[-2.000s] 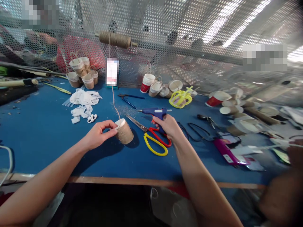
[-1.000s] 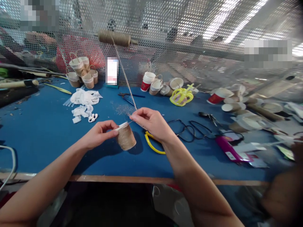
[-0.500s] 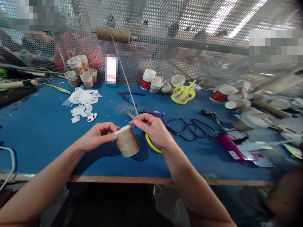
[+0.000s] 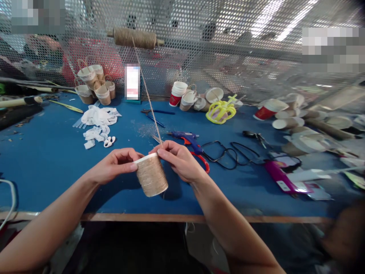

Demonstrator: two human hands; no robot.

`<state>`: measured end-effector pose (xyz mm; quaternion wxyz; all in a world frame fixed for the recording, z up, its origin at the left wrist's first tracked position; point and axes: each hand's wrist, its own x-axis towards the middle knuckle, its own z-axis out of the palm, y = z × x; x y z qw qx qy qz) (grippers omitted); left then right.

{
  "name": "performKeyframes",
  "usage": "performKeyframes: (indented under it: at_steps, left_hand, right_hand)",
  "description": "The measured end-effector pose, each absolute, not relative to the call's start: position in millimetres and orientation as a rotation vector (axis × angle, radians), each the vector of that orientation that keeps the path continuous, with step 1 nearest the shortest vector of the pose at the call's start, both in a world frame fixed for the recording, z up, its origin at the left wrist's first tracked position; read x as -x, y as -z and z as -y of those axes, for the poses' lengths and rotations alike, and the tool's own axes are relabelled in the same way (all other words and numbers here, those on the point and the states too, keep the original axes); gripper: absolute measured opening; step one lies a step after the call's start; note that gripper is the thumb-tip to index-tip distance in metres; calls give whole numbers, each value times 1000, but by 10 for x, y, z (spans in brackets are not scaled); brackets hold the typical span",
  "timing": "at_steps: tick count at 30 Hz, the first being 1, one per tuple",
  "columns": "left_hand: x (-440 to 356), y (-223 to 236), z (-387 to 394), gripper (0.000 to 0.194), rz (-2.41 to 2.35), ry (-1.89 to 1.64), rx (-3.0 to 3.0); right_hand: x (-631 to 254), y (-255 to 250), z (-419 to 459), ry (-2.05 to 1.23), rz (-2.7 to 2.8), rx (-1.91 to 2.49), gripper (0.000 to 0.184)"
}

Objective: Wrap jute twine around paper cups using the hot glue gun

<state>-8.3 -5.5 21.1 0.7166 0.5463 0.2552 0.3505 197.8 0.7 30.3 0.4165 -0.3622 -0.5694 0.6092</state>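
A paper cup (image 4: pixel 152 176) wrapped in brown twine, with a white rim, is held tilted above the table between my hands. My left hand (image 4: pixel 116 164) pinches its rim on the left, thumb on the near side and fingers behind. At the rim's right side, my right hand (image 4: pixel 177 159) is closed with thumb and fingers on the cup and the twine (image 4: pixel 151 104). That strand runs taut up to a twine spool (image 4: pixel 134 38) on a rod at the mesh. Scissors with red handles (image 4: pixel 204 161) lie partly hidden behind my right hand.
A blue glue gun (image 4: pixel 186 137) with a black cord and pliers (image 4: pixel 159 112) lie beyond my hands. Twine-wrapped cups (image 4: pixel 94 82), white lace pieces (image 4: pixel 99 116) and a phone (image 4: pixel 132 83) stand left. Paper cups (image 4: pixel 179 93), a yellow woven piece (image 4: pixel 221 112) and a purple device (image 4: pixel 278 177) are right.
My right hand has moved slightly left and down, against the cup's rim. The cup has turned and sits a little lower. The scissors' red handle now shows beside my right hand.
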Motion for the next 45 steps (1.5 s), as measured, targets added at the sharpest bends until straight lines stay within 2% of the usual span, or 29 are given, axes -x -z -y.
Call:
performKeyframes:
  at_steps: [9, 20, 27, 32, 38, 45]
  left_hand:
    - [79, -194, 33, 16, -577, -820, -1205]
    - [48, -185, -10, 20, -863, -729, -1751]
    - [-82, -194, 17, 16, -984, -771, -1789]
    - [-126, -204, 49, 11, -1005, -784, -1784]
    - [-104, -131, 54, 12, -998, -879, -1741]
    - [-104, -90, 38, 14, -992, -894, -1696]
  right_hand:
    - [-1987, -310, 13, -1485, 1436, 905, 17]
    - [-1994, -288, -10, -1094, 1812, 1065, 14]
    - [-1901, -340, 42, -887, 1997, 1176, 10]
    - [-1882, -331, 43, -930, 1969, 1177, 11]
    - [-1896, -290, -6, -1081, 1797, 1054, 11]
    - [-1902, -254, -18, -1098, 1779, 1016, 10]
